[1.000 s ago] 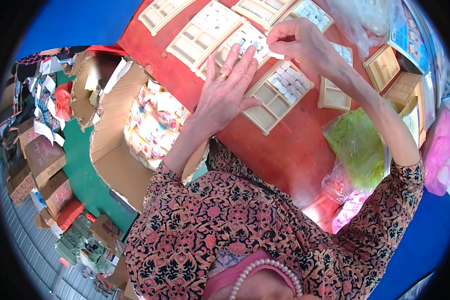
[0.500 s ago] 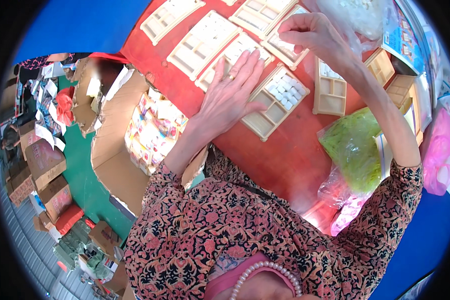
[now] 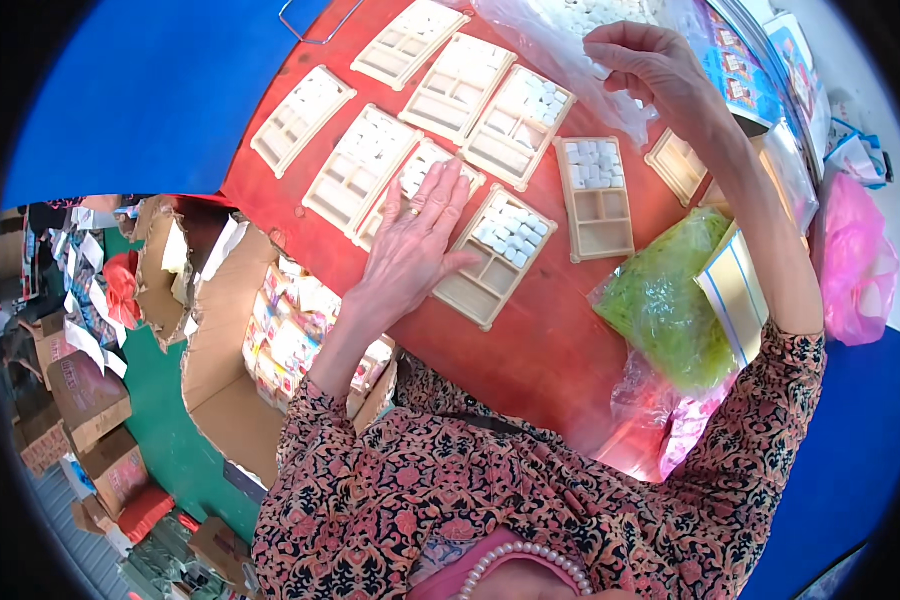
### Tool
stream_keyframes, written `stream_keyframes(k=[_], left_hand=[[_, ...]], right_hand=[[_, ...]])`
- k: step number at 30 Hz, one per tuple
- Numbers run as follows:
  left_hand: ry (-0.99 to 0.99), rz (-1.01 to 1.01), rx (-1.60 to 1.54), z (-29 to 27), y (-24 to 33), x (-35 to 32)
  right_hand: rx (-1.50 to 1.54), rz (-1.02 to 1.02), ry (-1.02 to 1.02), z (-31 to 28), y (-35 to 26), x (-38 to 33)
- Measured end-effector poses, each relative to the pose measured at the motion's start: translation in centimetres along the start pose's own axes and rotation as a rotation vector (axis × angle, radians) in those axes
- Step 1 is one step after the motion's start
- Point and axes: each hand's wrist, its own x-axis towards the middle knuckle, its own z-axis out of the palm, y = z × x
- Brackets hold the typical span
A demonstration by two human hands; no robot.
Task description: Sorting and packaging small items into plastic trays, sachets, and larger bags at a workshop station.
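Red tabletop [image 3: 530, 350] fills the middle of the view, with blue ground around it and an open cardboard box [image 3: 270, 330] of small colourful packets down at the person's left side. Nearest work item: a pale compartment tray [image 3: 495, 258], part-filled with small white blocks at its far end, near cells bare. Left hand [image 3: 415, 245] lies flat across this tray's left edge and the neighbouring tray [image 3: 410, 185], fingers spread and straight, gripping nothing; looks like it pins both trays so they don't slide. To the right, a green bag [image 3: 665, 305] and a pink bag [image 3: 855, 265] sit near the table edge, within easy reach, beside a flat card with blue stripes [image 3: 735, 290]. Past the hand, another tray [image 3: 598, 195] has only its far compartments filled. More trays [image 3: 460, 85] lie fanned out side by side in a row further off, some full, some empty, so every cell stays visible. Farthest: right hand [image 3: 650, 65] is raised at a clear plastic bag [image 3: 570, 50] of white blocks, fingertips pinched together; whether on the film or a block, can't tell.
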Motion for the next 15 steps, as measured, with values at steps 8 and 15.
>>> stream_keyframes(k=[8,15], left_hand=[[0.111,-0.050,-0.007,-4.6,-3.0,-0.1],[0.210,-0.267,0.216,-7.9,-14.0,1.0]], right_hand=[[0.017,-0.041,-0.027,0.5,1.0,-0.8],[0.107,-0.008,-0.094,1.5,1.6,0.0]])
